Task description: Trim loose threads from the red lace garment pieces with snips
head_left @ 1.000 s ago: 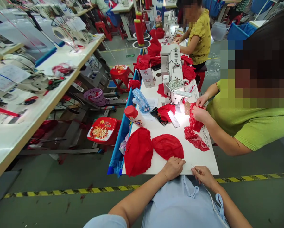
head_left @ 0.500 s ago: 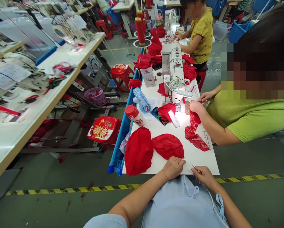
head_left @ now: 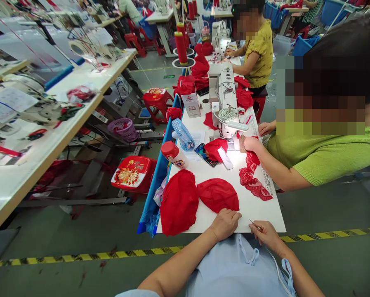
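Note:
My left hand point(head_left: 225, 224) rests at the table's near edge, its fingers curled and pressed together against the lower corner of a red fabric piece point(head_left: 218, 194). Whatever may be pinched under those fingers is hidden. In my right hand point(head_left: 267, 234), just right of it, is a thin pointed metal tool point(head_left: 255, 225), like an awl, its tip aimed up and left. A larger red fabric piece point(head_left: 179, 204) lies flat to the left, close beside the first. Further right, red lace point(head_left: 255, 185) trails over the table toward a co-worker's hand.
A co-worker in a green top point(head_left: 327, 152) sits at the right by a sewing machine point(head_left: 226, 99). On the white table point(head_left: 209, 225) stand a red-capped bottle point(head_left: 174, 154) and a blue fan-like object point(head_left: 183, 134), near a phone point(head_left: 206, 154). A red stool point(head_left: 133, 173) stands left.
The view has shifted slightly, so the table and fabric sit a little lower and further left. My hands keep nearly the same pose; the tool stays in my right hand.

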`<action>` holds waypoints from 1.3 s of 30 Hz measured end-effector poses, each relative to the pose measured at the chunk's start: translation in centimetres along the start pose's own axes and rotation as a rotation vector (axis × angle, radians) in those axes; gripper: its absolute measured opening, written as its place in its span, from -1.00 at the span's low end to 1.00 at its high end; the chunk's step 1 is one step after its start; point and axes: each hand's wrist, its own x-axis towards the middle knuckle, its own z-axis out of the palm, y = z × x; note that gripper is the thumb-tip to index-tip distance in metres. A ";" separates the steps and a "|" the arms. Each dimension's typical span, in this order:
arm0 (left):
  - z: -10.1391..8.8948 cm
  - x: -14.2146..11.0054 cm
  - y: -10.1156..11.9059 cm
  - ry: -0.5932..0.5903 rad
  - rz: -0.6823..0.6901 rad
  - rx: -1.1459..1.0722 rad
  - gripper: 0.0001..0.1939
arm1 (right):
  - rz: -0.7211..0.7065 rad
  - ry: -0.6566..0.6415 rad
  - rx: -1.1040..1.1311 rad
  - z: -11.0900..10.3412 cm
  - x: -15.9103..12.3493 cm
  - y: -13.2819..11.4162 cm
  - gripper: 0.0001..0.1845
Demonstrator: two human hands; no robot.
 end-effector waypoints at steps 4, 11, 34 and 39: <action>0.0 0.0 0.0 0.005 -0.001 -0.005 -0.82 | 0.002 -0.004 -0.004 0.0 0.0 -0.1 -0.39; -0.1 0.0 0.0 0.033 0.014 0.004 -0.83 | -0.001 -0.006 0.002 0.0 0.0 -0.1 -0.39; -0.2 0.0 0.0 0.030 0.014 0.006 -0.83 | -0.005 -0.006 0.012 0.0 0.0 -0.1 -0.39; -0.2 0.0 0.0 0.031 0.013 0.015 -0.84 | -0.007 -0.006 0.010 0.0 0.0 0.0 -0.39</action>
